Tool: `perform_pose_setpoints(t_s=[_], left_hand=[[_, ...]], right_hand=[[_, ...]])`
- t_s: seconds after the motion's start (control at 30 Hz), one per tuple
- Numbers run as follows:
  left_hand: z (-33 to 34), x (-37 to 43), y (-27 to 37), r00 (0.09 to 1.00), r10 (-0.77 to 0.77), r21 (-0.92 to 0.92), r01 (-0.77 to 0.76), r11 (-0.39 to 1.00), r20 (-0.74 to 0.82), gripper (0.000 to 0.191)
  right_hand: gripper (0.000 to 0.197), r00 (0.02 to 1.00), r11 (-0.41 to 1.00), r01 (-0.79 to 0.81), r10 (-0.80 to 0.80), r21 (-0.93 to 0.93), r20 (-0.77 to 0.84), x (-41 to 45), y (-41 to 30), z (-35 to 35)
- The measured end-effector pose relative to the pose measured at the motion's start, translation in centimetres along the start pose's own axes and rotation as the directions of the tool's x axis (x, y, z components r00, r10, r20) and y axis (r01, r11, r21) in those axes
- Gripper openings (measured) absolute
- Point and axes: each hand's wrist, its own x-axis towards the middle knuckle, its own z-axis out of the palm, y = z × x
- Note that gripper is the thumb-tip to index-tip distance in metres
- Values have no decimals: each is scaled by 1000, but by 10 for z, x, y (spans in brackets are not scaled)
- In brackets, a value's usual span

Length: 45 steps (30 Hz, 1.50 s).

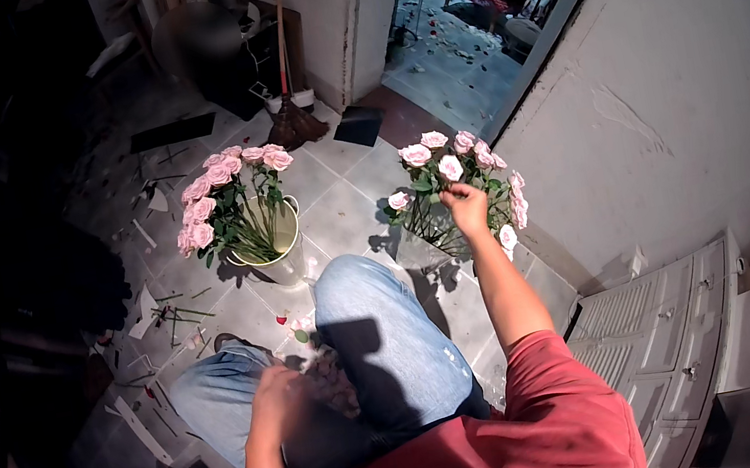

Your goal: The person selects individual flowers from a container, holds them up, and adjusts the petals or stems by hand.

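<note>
My right hand [469, 207] reaches out to a clear container [415, 251] of pale pink roses. Its thumb and fingers pinch just below the bloom of one pink rose [451, 168]; leaves partly hide the stem there. More roses lean outward around that container's rim. My left hand [278, 402] is over my lap, by my left knee, and its fingers are blurred, so what they hold cannot be made out. Ahead and to the left, a cream bucket [287, 267] with side handles holds a bunch of pink roses [207, 187], their blooms massed mostly on its left side.
Cut green stems [184, 314] and paper scraps litter the tiled floor at left. Pinkish petals [331, 382] lie between my legs. A broom [294, 117] leans near the doorway. White louvred cabinet doors [660, 335] stand at right, below the wall [682, 71].
</note>
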Motion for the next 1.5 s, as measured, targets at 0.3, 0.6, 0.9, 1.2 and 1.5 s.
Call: perform_pose_setpoints(t_s=[0.3, 0.6, 0.9, 1.2, 1.5], left_hand=[[9, 5, -8, 764, -599, -518, 623, 586, 241, 38], [3, 5, 4, 981, -173, -312, 192, 930, 89, 38], [1, 4, 2, 983, -161, -248, 179, 952, 92, 37], [4, 0, -10, 994, -74, -14, 75, 997, 83, 37], [17, -8, -48, 997, -35, 53, 32, 998, 68, 33]], right_hand=[[18, 954, 902, -274, 298, 334, -22, -19, 49, 31], [17, 988, 993, -99, 91, -69, -122, -20, 33, 23], [22, 992, 890, 41, -90, -455, -86, -21, 10, 22], [23, 972, 859, 155, -220, -488, -79, -25, 8, 27], [17, 916, 487, 377, -325, -788, 237, -20, 12, 18]])
